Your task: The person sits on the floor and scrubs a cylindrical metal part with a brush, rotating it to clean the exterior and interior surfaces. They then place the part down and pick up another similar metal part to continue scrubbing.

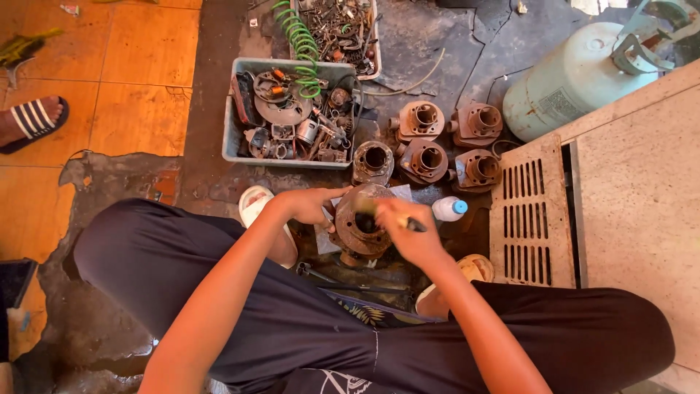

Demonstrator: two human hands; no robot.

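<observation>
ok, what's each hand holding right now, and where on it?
Left hand grips the rusty engine cylinder by its left rim. Right hand holds a small brush-like tool by its handle, tip at the cylinder's bore.

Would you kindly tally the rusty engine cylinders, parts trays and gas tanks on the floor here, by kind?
Rusty finned metal engine cylinders: 6, five on the floor and one in hand, steadied by the left hand while the right hand works a tool in its bore
Trays of parts: 2, grey and white
Pale green gas tank: 1
Total: 9
</observation>
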